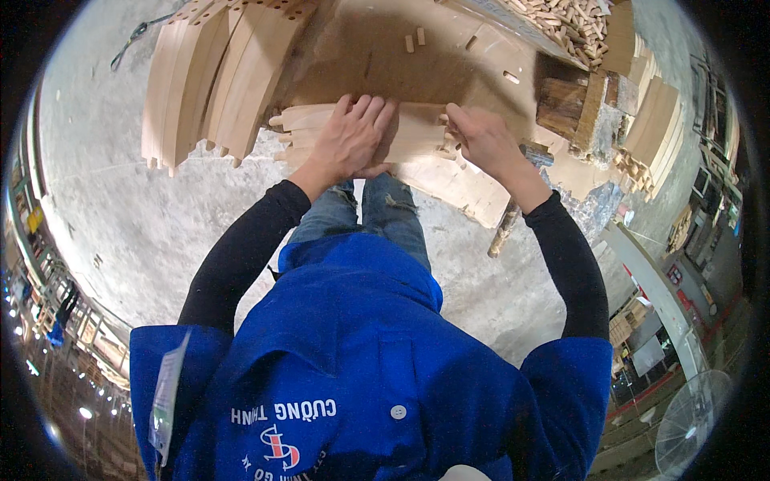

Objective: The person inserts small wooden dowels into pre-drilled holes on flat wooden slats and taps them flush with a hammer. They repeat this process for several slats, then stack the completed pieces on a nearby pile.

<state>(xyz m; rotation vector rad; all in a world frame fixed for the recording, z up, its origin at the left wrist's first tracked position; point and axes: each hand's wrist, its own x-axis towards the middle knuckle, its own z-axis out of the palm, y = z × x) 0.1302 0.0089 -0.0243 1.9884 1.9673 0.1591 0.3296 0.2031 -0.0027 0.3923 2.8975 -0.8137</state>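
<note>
A pale wooden slat [417, 132] with small pegs jutting from both ends lies crosswise at the near edge of a brown work surface [345, 68]. My left hand [353, 136] is wrapped over its middle, thumb toward me and fingers on the far side. At the slat's right end my right hand [481, 138] has its fingers closed around a small wooden dowel [443, 119], partly hidden by the fingertips. More slats seem to lie under the held one; my left hand covers part of them.
Stacked curved wooden pieces [188, 88] stand at the left. Two loose dowels [415, 39] lie on the far surface. A heap of dowels [565, 24] fills a box at the far right, beside a dark wooden block [560, 106], plastic wrap [601, 132] and another curved stack [651, 120].
</note>
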